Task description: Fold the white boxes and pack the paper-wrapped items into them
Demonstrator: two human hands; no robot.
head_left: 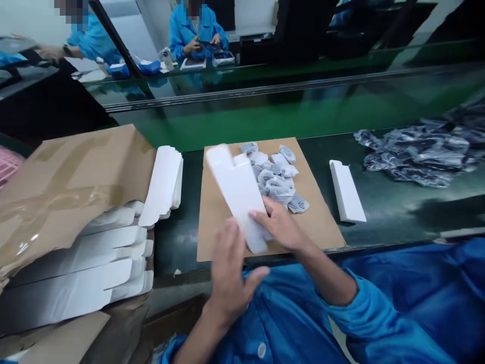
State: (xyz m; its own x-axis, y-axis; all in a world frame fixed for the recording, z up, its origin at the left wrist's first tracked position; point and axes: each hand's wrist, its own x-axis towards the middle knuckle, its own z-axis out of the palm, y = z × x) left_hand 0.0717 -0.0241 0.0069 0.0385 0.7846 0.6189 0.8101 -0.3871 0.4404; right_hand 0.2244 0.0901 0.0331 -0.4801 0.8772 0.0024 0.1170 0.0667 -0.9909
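A white folding carton (242, 192) is tilted over the cardboard sheet, its end flaps sticking out at top and bottom. My right hand (282, 222) grips its right edge, thumb on the front face. Just below and to the left is my left hand (229, 273), slightly blurred, with fingers stretched and thumb spread; it holds nothing. Behind the carton lies a pile of small items in grey-white plastic bags (278, 182), partly covered by it.
The cardboard sheet (212, 237) lies on the dark green bench. At left, a large brown box (76, 167) holds flat white cartons (83, 278); more cartons (162, 184) lean beside it. To the right are one white box (346, 192) and clear-bagged dark items (420, 151). A co-worker (197, 35) sits opposite.
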